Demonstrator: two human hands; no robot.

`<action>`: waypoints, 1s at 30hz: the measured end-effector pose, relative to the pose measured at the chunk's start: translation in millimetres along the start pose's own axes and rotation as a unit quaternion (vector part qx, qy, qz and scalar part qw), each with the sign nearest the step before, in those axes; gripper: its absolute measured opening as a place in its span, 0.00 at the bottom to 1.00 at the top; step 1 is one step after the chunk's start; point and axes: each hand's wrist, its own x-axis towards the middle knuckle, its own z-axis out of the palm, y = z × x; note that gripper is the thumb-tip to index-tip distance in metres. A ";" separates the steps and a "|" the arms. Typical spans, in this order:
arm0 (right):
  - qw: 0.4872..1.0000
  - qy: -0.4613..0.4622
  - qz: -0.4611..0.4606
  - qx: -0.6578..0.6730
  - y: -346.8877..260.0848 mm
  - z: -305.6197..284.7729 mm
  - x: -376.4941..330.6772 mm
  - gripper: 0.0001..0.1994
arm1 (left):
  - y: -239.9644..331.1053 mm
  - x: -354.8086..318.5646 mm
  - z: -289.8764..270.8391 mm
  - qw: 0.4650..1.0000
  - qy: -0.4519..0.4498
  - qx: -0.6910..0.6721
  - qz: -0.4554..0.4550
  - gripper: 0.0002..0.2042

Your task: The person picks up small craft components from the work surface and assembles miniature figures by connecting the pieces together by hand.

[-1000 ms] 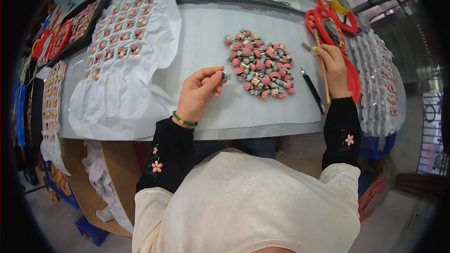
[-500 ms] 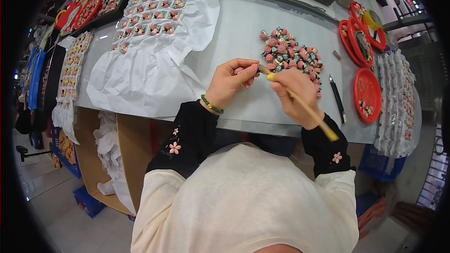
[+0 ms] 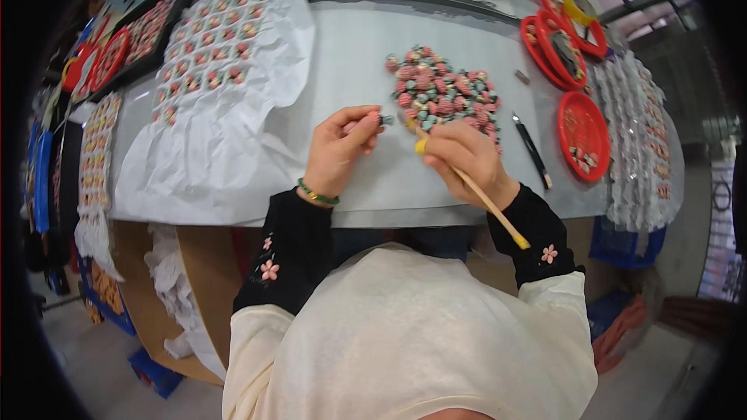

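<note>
My left hand (image 3: 334, 152) pinches a small figurine between thumb and fingers. Only its grey-green end (image 3: 387, 120) sticks out, with a bit of pink showing among the fingers. In my right hand (image 3: 471, 162) is a thin wooden-handled brush (image 3: 494, 212), held like a pen, with yellow wrapped near the grip and at the back end. The brush tip points toward the figurine, a small gap apart from it. Just beyond both hands lies a heap of small pink, cream and grey-green figurines (image 3: 443, 93) on the pale table covering.
To the left, a white compartment tray (image 3: 210, 39) of figurines sits on crumpled white paper (image 3: 206, 159). Right of the heap lie a black craft knife (image 3: 531, 152) and a red plate (image 3: 572, 113) with a few pieces. More red plates (image 3: 537, 58) and stacked clear trays (image 3: 630, 140) stand beyond.
The brush tip has come away from the figurine. My left fingers have turned the figurine, so its grey-green end now points outward. The whole view has shifted slightly.
</note>
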 end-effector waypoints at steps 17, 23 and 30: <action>0.908 -0.168 0.188 -0.335 123.5 -129.6 -53.3 0.11 | 0.1 -0.7 2.4 1.000 -0.021 0.000 -0.018 0.12; 0.901 -0.140 0.202 -0.357 133.6 -123.3 -55.8 0.13 | 1.3 1.8 2.7 1.000 -0.018 -0.004 -0.022 0.13; 0.895 -0.102 0.324 -0.290 64.8 -94.5 -63.8 0.16 | 1.6 1.3 1.2 0.999 -0.025 -0.014 -0.041 0.14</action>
